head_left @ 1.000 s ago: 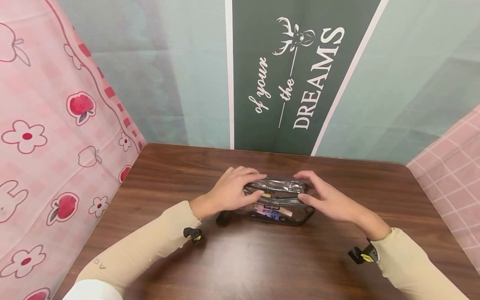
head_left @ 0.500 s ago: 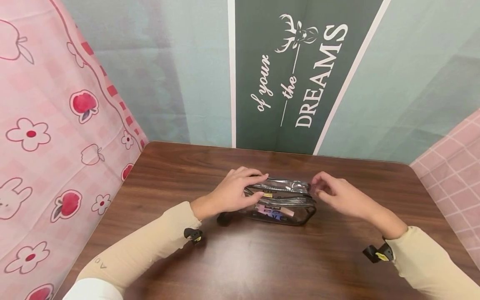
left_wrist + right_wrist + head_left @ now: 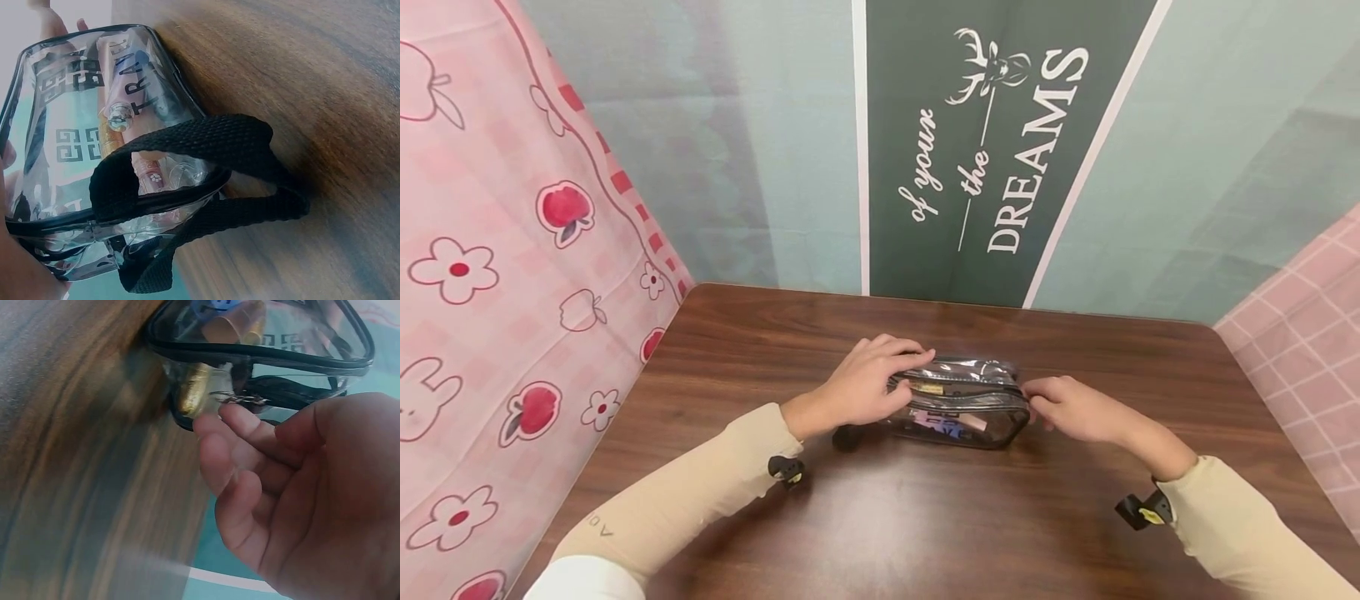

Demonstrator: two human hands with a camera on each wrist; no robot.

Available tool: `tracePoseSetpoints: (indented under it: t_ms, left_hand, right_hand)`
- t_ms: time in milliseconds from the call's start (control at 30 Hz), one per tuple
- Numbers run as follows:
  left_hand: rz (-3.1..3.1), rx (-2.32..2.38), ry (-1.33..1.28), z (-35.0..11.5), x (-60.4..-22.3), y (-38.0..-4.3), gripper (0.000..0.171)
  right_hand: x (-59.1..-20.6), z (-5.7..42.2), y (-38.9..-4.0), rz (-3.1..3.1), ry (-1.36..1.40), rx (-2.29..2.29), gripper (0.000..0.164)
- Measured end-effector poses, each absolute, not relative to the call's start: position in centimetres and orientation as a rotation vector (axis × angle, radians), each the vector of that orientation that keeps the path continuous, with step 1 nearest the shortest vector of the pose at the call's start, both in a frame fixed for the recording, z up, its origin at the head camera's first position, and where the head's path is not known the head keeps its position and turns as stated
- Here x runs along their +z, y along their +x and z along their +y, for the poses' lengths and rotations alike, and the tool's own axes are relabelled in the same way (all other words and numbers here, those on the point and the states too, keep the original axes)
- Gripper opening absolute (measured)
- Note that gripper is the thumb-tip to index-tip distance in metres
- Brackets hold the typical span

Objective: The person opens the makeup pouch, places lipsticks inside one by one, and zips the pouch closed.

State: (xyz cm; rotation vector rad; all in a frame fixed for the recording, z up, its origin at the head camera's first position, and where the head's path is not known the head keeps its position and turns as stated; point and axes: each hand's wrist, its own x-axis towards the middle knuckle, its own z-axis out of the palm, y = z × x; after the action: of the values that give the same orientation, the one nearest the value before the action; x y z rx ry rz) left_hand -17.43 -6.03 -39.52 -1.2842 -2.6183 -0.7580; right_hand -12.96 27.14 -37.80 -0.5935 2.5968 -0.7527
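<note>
A clear pouch [image 3: 992, 425] with black edging lies on the table, and through its wall show a gold tube [image 3: 195, 387] and several pink and blue cosmetic items. Across its left end my left hand [image 3: 868, 379] grips it, thumb in front and fingers at the back. A black strap loop [image 3: 206, 144] sticks out at that end. Beside the pouch's right end is my right hand [image 3: 1078, 408], fingers loosely curled. In the right wrist view its fingertips are at a small metal zipper pull [image 3: 237, 398]; thumb and index finger look apart, and contact with the pull is unclear.
The brown wooden table [image 3: 850, 533] has its far edge against a green fabric backdrop [image 3: 730, 167] with printed lettering. A pink patterned cloth [image 3: 482, 317] hangs at the left, and a pink checked cloth [image 3: 1307, 317] at the right.
My right hand has let go of the pouch's top edges, moved off to the right, then come back lower to its right end. The left hand stays on the pouch.
</note>
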Motion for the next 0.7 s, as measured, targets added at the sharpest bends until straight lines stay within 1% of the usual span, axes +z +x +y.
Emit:
tracePoseSetpoints:
  t_ms: [267,700]
  left_hand:
    - [-2.622,-0.766,-1.274,-6.1,-39.6,-17.4,0.055]
    - [-2.627,-0.763,-1.275,-6.1,-39.7,-17.6,0.055]
  right_hand:
    - [-39.3,27.3,-13.1,2.496,-0.605,-0.828,0.018]
    - [-39.8,27.8,-13.3,2.366,-0.607,-0.934,0.018]
